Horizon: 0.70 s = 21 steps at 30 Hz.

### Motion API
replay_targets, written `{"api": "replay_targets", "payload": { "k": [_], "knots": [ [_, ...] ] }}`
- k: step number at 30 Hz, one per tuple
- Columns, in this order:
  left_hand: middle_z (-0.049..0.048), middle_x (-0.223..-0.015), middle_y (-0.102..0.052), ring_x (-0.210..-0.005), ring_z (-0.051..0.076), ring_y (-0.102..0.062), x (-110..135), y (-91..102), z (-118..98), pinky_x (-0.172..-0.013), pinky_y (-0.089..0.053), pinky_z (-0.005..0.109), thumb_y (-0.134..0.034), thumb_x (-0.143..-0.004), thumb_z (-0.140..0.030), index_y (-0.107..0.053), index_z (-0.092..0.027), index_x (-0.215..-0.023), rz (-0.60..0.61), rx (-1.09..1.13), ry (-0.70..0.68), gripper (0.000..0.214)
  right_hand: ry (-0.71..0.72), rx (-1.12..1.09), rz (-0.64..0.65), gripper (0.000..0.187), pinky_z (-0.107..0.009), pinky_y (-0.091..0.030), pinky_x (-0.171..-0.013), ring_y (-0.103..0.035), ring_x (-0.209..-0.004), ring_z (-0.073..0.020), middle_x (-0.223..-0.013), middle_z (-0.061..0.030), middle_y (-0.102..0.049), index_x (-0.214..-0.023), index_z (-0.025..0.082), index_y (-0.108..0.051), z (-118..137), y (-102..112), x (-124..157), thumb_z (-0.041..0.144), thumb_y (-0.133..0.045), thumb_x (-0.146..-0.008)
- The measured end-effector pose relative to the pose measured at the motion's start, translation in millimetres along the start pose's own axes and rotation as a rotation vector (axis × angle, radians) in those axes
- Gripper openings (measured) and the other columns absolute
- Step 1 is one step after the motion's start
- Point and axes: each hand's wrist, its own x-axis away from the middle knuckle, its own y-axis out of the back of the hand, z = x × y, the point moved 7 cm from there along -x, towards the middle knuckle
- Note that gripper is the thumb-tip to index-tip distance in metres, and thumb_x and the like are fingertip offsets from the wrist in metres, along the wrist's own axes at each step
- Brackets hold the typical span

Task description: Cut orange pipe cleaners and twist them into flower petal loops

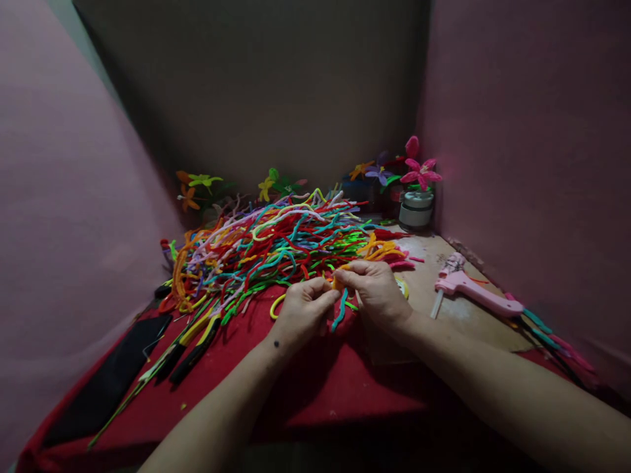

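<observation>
My left hand and my right hand meet above the red cloth. Between their fingertips is a short piece of orange pipe cleaner, pinched from both sides and partly hidden by the fingers. Just below hangs or lies a teal pipe cleaner; I cannot tell which. Right behind the hands spreads a big tangled heap of pipe cleaners in many colours. A yellow ring-shaped thing shows beside my left hand, and a yellow-rimmed roll is half covered by my right hand.
A pink glue gun rests on the cardboard at right. Yellow-and-black pliers, green stems and a black flat item lie at left. Fuzzy flowers, one pink flower in a jar, stand along the back. Walls enclose both sides.
</observation>
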Motion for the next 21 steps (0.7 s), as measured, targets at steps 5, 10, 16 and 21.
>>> {"api": "replay_targets", "payload": {
  "k": [5, 10, 16, 21],
  "knots": [
    [-0.0062, -0.040, -0.047, -0.028, 0.005, -0.039, -0.2, 2.3, 3.3, -0.028, -0.028, 0.015, -0.054, -0.073, -0.027, -0.048, -0.015, -0.057, -0.001, 0.034, 0.022, 0.021, 0.063, 0.008, 0.011, 0.017, -0.024, -0.040, -0.060, -0.052, -0.061, -0.0118, -0.062, -0.0006, -0.061, -0.067, 0.015, -0.068, 4.4, -1.9, -0.8, 0.029, -0.059, -0.069],
    [-0.0038, -0.043, -0.053, -0.026, 0.005, -0.038, -3.4, -1.5, 12.0, -0.026, -0.024, 0.015, -0.056, -0.071, -0.028, -0.048, -0.014, -0.056, 0.097, 0.170, 0.089, 0.022, 0.017, -0.057, 0.002, 0.014, -0.026, -0.042, -0.062, -0.055, -0.061, -0.0127, -0.064, -0.0019, -0.064, -0.067, 0.015, -0.068, 1.8, 0.4, -0.3, 0.028, -0.062, -0.068],
    [-0.0029, -0.043, -0.054, -0.024, 0.004, -0.038, -6.4, -1.1, 17.5, -0.026, -0.022, 0.014, -0.059, -0.069, -0.029, -0.051, -0.013, -0.058, 0.081, 0.315, 0.134, 0.021, -0.021, -0.173, 0.073, 0.016, -0.027, -0.044, -0.066, -0.057, -0.065, -0.0135, -0.070, -0.0028, -0.065, -0.076, 0.016, -0.068, -1.3, -5.3, 0.4, 0.029, -0.063, -0.068],
    [-0.0020, -0.042, -0.055, -0.025, 0.004, -0.040, -3.1, 1.4, 9.5, -0.028, -0.023, 0.014, -0.058, -0.070, -0.030, -0.052, -0.012, -0.057, 0.037, 0.260, 0.071, 0.023, -0.106, -0.237, 0.215, 0.018, -0.028, -0.042, -0.066, -0.055, -0.061, -0.0125, -0.062, -0.0011, -0.062, -0.074, 0.014, -0.068, -12.5, -17.8, 2.1, 0.030, -0.064, -0.068]
  ]
}}
